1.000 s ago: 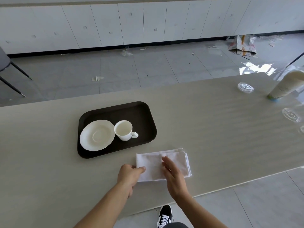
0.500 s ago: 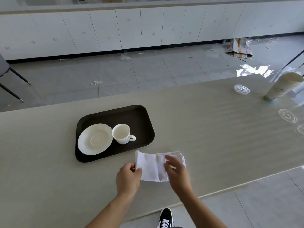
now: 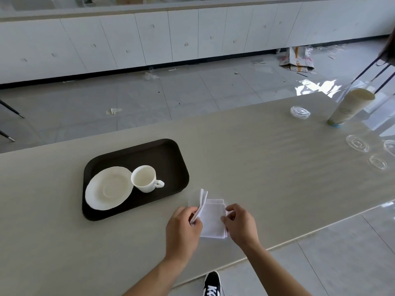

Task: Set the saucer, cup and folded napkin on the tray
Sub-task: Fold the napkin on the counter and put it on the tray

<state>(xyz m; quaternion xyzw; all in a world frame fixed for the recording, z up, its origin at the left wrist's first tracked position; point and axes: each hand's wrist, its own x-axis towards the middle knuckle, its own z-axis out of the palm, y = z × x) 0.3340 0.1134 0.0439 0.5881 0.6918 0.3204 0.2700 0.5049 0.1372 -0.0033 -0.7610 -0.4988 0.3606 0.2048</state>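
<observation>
A dark brown tray (image 3: 166,154) lies on the beige table. On its left half rests a white saucer (image 3: 106,189), and a white cup (image 3: 143,178) stands upright beside the saucer, handle pointing right. The white napkin (image 3: 213,218) is on the table just right of the tray's near corner. My left hand (image 3: 181,229) pinches the napkin's left flap, which stands lifted off the table. My right hand (image 3: 241,225) grips the napkin's right edge.
A tall stack of paper cups (image 3: 350,105) leans at the far right of the table, with several clear plastic lids (image 3: 300,112) around it. The table's near edge (image 3: 277,245) runs close behind my hands. A black shoe (image 3: 211,285) shows below.
The napkin lay wider and flat on the table; now my left hand has raised its left part and folded it toward the right, and the napkin looks narrower. The camera view also shifted slightly.
</observation>
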